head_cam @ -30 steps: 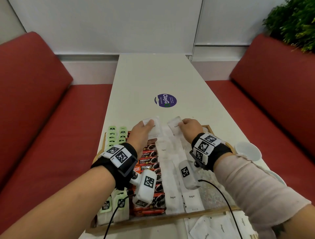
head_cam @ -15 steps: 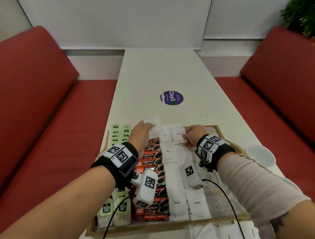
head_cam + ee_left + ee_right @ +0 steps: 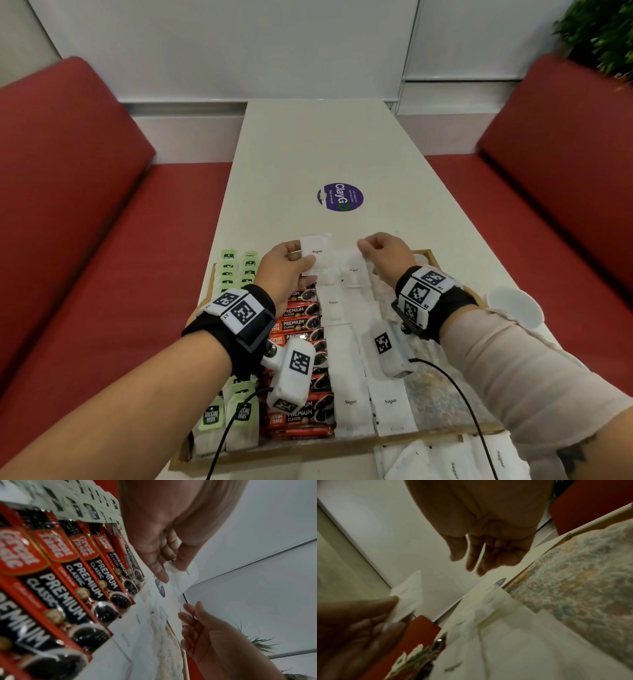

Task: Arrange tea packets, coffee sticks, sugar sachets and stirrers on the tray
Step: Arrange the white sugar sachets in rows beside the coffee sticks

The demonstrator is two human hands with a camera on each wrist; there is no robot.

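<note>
The left hand (image 3: pixel 286 270) pinches a white sachet (image 3: pixel 317 253) between thumb and fingers, just above the middle of the head view; the sachet is lifted over the far end of the tray (image 3: pixel 342 445), and "Sugar" reads plainly on its face. In the left wrist view the thumb lies on one side of the paper and the fingers (image 3: pixel 159 573) on the other. The right hand (image 3: pixel 387 255), right of centre, holds nothing: its fingers hang loosely curled, and the right wrist view shows the fingertips (image 3: pixel 471 566) clear of the sachets below.

On the tray, in the lower middle of the head view, lie three groups: green-tagged tea packets (image 3: pixel 222 414) at the left, marked "McCoy teas"; red and black coffee sticks (image 3: pixel 301 318) in the middle, marked "Great Taste" and "PREMIUM CLASSIC"; and two rows of white sugar sachets (image 3: pixel 351 401) to their right, each marked "Sugar". Wrist cameras and forearms cover much of the middle rows. More sachets (image 3: pixel 452 462) lie off the tray at the lower right, cut by the frame edge. A white cup (image 3: pixel 513 306) stands at the right, partly behind the forearm. A purple sticker (image 3: pixel 340 197) on the table (image 3: pixel 325 144) reads "ClayGo"; its small print is illegible.
</note>
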